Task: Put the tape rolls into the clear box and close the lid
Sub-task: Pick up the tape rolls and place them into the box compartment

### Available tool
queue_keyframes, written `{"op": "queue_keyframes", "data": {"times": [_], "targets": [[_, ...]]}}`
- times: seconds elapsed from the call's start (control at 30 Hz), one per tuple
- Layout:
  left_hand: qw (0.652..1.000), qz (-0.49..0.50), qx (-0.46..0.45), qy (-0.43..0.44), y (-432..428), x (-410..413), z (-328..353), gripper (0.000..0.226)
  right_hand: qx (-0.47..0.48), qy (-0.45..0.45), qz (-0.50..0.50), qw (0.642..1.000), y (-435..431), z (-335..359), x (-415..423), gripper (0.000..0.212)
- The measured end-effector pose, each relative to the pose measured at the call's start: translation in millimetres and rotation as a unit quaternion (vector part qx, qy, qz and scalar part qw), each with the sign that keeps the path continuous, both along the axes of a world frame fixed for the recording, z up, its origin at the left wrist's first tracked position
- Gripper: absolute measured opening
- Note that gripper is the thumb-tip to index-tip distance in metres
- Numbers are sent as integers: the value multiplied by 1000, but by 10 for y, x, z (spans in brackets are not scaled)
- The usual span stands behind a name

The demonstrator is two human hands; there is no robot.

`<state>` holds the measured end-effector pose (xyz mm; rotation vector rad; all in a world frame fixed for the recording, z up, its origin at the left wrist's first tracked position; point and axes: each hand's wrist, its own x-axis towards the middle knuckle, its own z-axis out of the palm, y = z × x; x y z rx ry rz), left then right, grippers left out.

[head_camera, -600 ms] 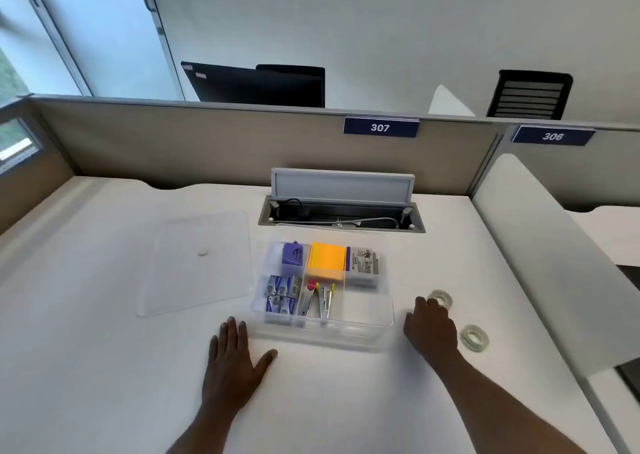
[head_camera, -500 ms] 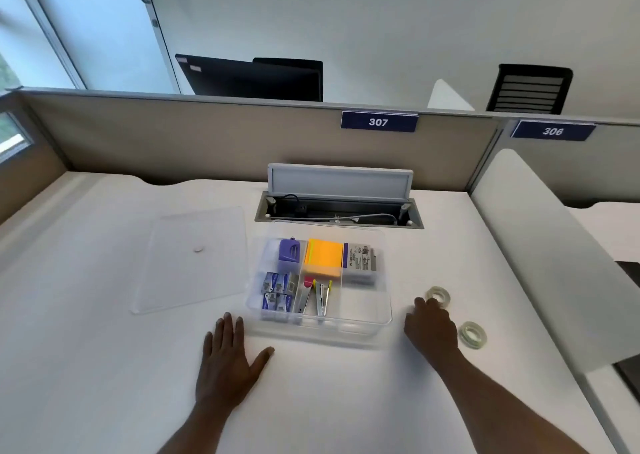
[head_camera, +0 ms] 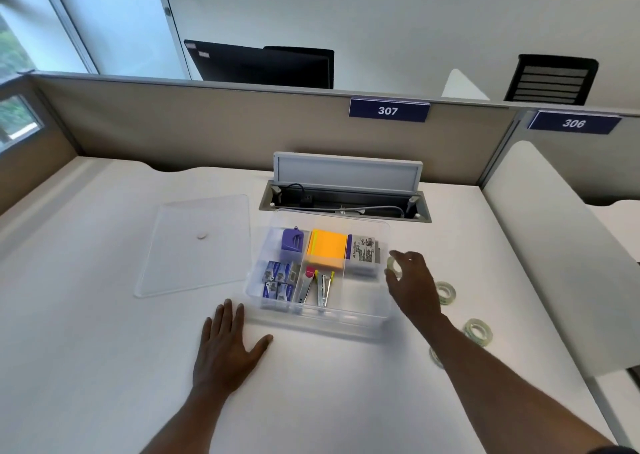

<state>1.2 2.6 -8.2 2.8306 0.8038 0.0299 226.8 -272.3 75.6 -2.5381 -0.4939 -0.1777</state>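
Observation:
The clear box (head_camera: 322, 322) stands open in the middle of the white desk, divided into compartments with staples, sticky notes and clips. Its flat clear lid (head_camera: 197, 246) lies on the desk to its left. My right hand (head_camera: 412, 285) hovers at the box's right wall, fingers pinched on a clear tape roll (head_camera: 393, 265). Three more tape rolls lie on the desk: one (head_camera: 446, 292) right behind that hand, one (head_camera: 478, 330) farther right, one (head_camera: 435, 356) partly hidden by my forearm. My left hand (head_camera: 227, 346) rests flat on the desk at the box's front left corner.
An open cable hatch (head_camera: 346, 204) with a raised flap sits just behind the box. A beige partition (head_camera: 207, 128) closes the desk's far side. A white side panel (head_camera: 554, 246) bounds the right edge.
My right hand has picked a tape roll off the desk and lifted it leftward to the box's right wall. The left hand has stayed flat.

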Motion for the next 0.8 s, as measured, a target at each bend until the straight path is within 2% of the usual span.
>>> {"op": "queue_keyframes", "data": {"times": [0.17, 0.37, 0.53, 0.67, 0.73, 0.8], "targets": [[1000, 2, 3, 1, 0, 1, 3, 101, -75, 7, 144, 987, 292, 24, -43, 43], [1000, 2, 5, 0, 12, -1, -18, 101, -184, 79, 146, 969, 465, -114, -107, 38], [1000, 0, 1, -5, 15, 2, -24, 101, -190, 97, 142, 967, 529, -167, -97, 34], [1000, 2, 4, -2, 16, -7, -25, 101, -174, 126, 144, 966, 566, -148, -101, 46], [1000, 2, 4, 0, 19, -5, -27, 101, -165, 109, 137, 971, 560, -140, -121, 40], [1000, 2, 4, -1, 18, 0, -30, 101, -144, 52, 113, 982, 527, -112, -133, 29]]}}
